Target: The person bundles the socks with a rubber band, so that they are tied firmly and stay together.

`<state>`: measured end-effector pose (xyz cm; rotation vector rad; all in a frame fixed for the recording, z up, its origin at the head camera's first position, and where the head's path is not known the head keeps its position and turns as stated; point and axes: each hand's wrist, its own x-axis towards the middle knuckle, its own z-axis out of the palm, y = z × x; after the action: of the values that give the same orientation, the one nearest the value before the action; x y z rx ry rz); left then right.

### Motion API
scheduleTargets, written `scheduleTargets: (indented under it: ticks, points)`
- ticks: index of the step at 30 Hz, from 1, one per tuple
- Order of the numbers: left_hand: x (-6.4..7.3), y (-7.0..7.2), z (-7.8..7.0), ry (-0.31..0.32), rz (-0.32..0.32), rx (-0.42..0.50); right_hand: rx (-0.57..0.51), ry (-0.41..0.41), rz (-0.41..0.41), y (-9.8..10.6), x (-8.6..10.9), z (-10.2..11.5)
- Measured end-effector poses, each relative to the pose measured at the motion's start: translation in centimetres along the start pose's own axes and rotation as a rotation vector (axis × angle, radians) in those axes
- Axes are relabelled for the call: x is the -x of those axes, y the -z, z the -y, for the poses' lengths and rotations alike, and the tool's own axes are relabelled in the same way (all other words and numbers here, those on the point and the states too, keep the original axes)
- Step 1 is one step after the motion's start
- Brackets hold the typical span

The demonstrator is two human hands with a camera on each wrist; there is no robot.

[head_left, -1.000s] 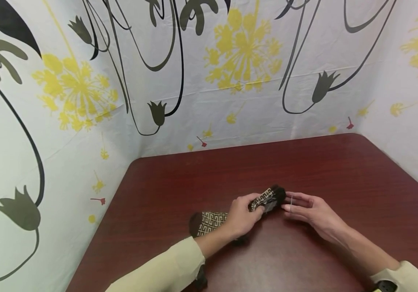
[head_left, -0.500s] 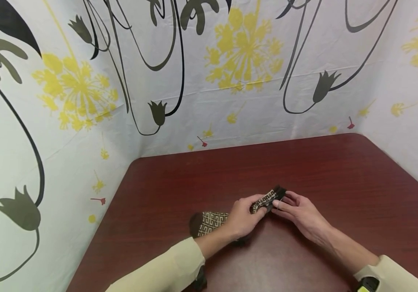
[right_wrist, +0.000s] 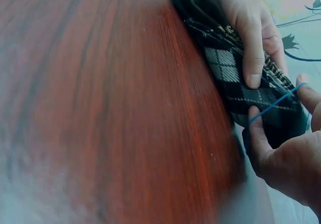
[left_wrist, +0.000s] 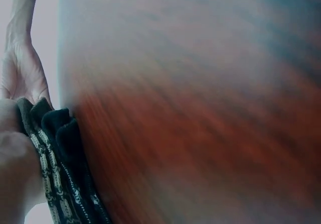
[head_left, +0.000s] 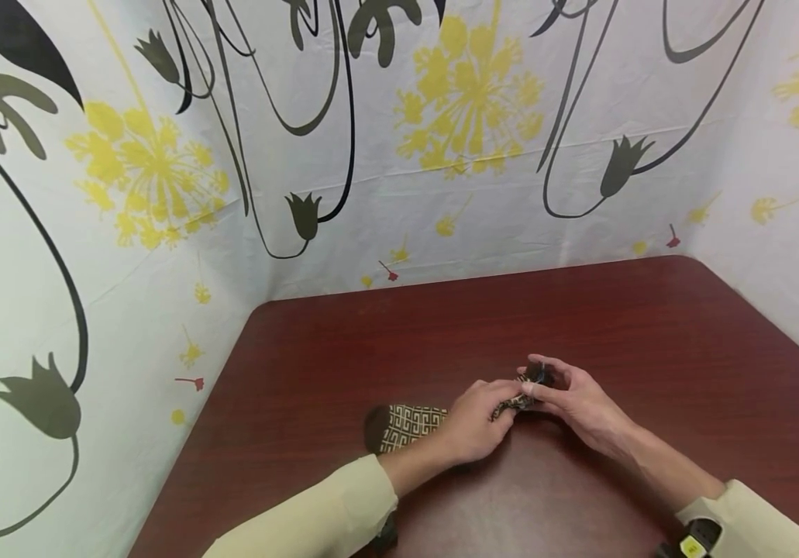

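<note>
A folded bundle of dark patterned socks (right_wrist: 223,66) is pinched in my left hand (head_left: 476,422), thumb on top. My right hand (head_left: 576,399) is at the bundle's far end, thumb and fingers on either side of it. A thin blue rubber band (right_wrist: 275,103) is stretched between the right thumb and a finger, crossing the sock fabric. In the left wrist view the folded layers of the socks (left_wrist: 65,169) stand side by side. Another patterned sock (head_left: 413,426) with a dark brown end lies on the table, partly hidden behind my left forearm.
The dark red wooden table (head_left: 371,333) has rounded far corners. White fabric walls (head_left: 385,209) with yellow, grey and black flower prints enclose its back and sides. A dark device with a yellow patch (head_left: 699,539) is strapped at my right wrist.
My right hand has moved left onto the end of the sock bundle, bringing the rubber band over it. The left hand has shifted slightly right along the bundle. The sock on the table stays put.
</note>
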<state>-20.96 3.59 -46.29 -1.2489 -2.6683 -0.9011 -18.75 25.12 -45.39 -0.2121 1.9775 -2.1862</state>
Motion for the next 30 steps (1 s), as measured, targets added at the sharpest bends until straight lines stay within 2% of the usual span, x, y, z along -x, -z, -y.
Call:
scheduleTargets:
  ticks: [4,9,12,19,30]
  points:
    - [0.0,0.0,-0.4,-0.049,0.038,-0.082,0.077,0.034,0.013,0.0,0.0,0.1]
    - [0.1,0.1,-0.6,-0.056,0.033,-0.103,0.117,0.025,0.003,-0.1,0.0,0.0]
    - [0.2,0.1,-0.7,-0.028,-0.006,-0.121,0.126,0.018,-0.002,-0.1,0.1,-0.1]
    - [0.3,0.1,-1.2,0.072,-0.092,-0.247,0.159,0.007,-0.02,0.0,0.3,0.2]
    - [0.1,0.0,-1.1,0.114,-0.224,-0.211,0.117,-0.013,0.012,0.0,0.2,0.2]
